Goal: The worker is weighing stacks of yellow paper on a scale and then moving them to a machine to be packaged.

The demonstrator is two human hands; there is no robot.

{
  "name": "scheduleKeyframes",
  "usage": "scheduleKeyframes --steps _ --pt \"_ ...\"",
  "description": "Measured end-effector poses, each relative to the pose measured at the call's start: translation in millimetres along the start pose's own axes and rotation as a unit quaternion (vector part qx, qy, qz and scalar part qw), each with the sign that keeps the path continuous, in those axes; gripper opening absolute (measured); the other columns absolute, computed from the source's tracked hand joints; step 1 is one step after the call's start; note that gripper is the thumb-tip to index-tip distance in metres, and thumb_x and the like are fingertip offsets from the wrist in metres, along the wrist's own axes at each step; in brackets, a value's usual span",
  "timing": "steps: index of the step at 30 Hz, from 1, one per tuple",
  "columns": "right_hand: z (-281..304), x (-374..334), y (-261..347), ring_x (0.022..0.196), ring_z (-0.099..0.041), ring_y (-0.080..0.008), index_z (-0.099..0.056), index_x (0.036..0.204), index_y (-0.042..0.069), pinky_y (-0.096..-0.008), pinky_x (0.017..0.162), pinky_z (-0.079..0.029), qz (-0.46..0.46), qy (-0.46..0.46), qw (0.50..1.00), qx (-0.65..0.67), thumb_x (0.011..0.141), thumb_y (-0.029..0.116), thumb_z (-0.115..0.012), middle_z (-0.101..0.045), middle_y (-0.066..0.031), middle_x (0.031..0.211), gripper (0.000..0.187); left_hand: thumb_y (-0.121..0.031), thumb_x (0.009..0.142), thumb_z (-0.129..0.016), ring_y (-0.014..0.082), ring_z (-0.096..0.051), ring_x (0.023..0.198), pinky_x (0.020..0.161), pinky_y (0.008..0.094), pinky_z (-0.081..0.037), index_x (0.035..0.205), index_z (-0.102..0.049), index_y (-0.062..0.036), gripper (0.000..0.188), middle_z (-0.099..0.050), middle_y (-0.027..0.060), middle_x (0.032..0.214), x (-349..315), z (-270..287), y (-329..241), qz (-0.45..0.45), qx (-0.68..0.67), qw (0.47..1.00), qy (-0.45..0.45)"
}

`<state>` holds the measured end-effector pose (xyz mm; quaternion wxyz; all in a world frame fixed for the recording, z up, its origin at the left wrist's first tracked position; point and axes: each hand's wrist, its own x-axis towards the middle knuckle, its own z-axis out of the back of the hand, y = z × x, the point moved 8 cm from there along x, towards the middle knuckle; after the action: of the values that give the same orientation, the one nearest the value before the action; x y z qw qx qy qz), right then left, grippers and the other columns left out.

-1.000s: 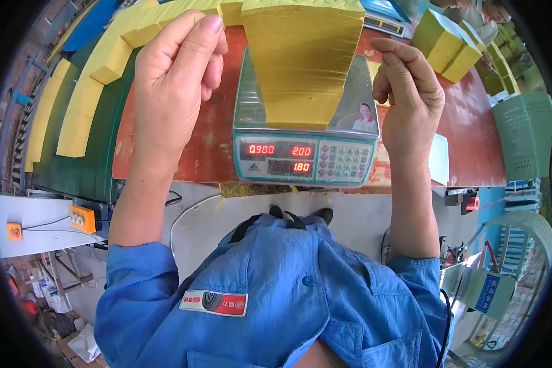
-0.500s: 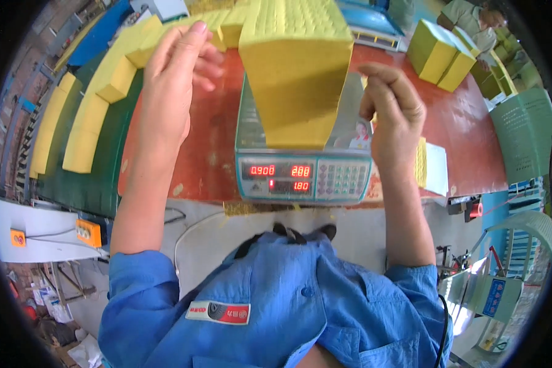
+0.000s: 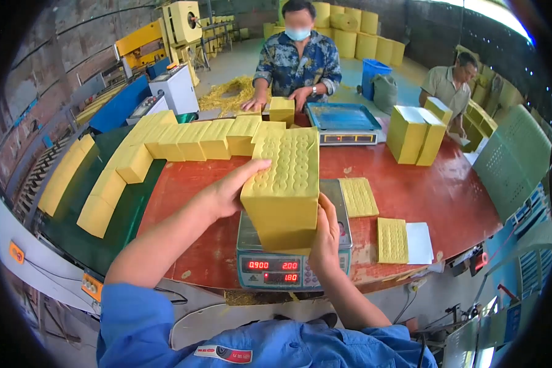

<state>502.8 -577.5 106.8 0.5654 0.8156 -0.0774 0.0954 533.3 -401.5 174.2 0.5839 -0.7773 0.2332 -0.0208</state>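
Note:
A tall stack of yellow embossed paper (image 3: pixel 281 214) stands upright over the pan of a digital scale (image 3: pixel 246 238). My left hand (image 3: pixel 236 185) presses its left side, with the thumb over the top edge. Low on the opposite side, my right hand (image 3: pixel 326 238) lies against the stack, so both hands grip it between them. Whether its base rests on the pan or is slightly lifted, I cannot tell. Red digits glow on the scale's front panel. To the right lie a flat yellow embossed pad (image 3: pixel 359 197) and a thinner yellow pad (image 3: pixel 392 240) beside a white sheet (image 3: pixel 418 243).
Yellow paper stacks (image 3: pixel 190 142) line the far side of the red table (image 3: pixel 411 190) and the green conveyor (image 3: pixel 64 227). Across stands a co-worker (image 3: pixel 297 61), hands at small stacks. A second scale (image 3: pixel 343 119), taller stacks (image 3: pixel 405 138) and another person (image 3: pixel 454 86) are at the right.
Both hands, apart from the stack before, have closed in on its sides. The view has tilted up, bringing the far side of the table and the co-worker into sight.

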Motion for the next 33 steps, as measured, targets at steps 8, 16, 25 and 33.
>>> scheduleKeyframes --steps 8,16,25,33 --pt "43.5 -31.6 10.7 0.121 -0.051 -0.0176 -0.046 0.137 -0.001 -0.0311 0.103 -0.038 0.0 0.022 0.999 -0.047 0.101 0.017 -0.044 -0.054 -0.0109 0.13 0.04 -0.042 0.096 -0.054 0.0202 -0.058 0.119 0.103 0.037 -0.045 0.142 -0.044 -0.0046 0.06 -0.058 0.0126 0.133 -15.4 -35.5 5.2 0.03 0.033 0.999 -0.017" --pt "91.3 -77.3 -72.5 0.104 -0.058 -0.014 -0.051 0.131 -0.001 -0.0305 0.09 -0.048 -0.158 0.003 0.986 -0.057 0.102 0.022 -0.051 -0.061 -0.0074 0.116 0.037 -0.043 0.095 -0.056 0.0208 -0.058 0.119 0.1 0.0364 -0.046 0.139 -0.047 -0.0049 0.059 -0.059 0.0113 0.132 -6.4 -23.0 9.6 0.016 0.013 0.999 -0.049" --pt "82.3 -77.3 -82.0 0.105 -0.064 -0.0221 -0.05 0.127 -0.001 -0.0359 0.089 -0.051 -0.329 -0.023 0.934 0.139 0.099 0.027 -0.058 -0.064 -0.0139 0.118 0.041 -0.039 0.098 -0.052 0.0217 -0.058 0.12 0.102 0.0367 -0.045 0.141 -0.045 -0.0033 0.056 -0.058 0.0132 0.133 -17.8 -37.5 12.6 0.005 -0.017 0.999 -0.042" --pt "191.6 -48.9 -12.4 0.114 -0.06 -0.0222 -0.026 0.148 -0.007 -0.0346 0.097 -0.047 -0.192 -0.068 0.957 0.204 0.096 0.019 -0.061 -0.055 -0.0192 0.131 0.068 -0.038 0.097 -0.05 0.0216 -0.058 0.119 0.102 0.0367 -0.046 0.141 -0.043 -0.0013 0.058 -0.057 0.0132 0.134 37.2 -150.9 17.9 0.015 -0.006 0.996 0.084"
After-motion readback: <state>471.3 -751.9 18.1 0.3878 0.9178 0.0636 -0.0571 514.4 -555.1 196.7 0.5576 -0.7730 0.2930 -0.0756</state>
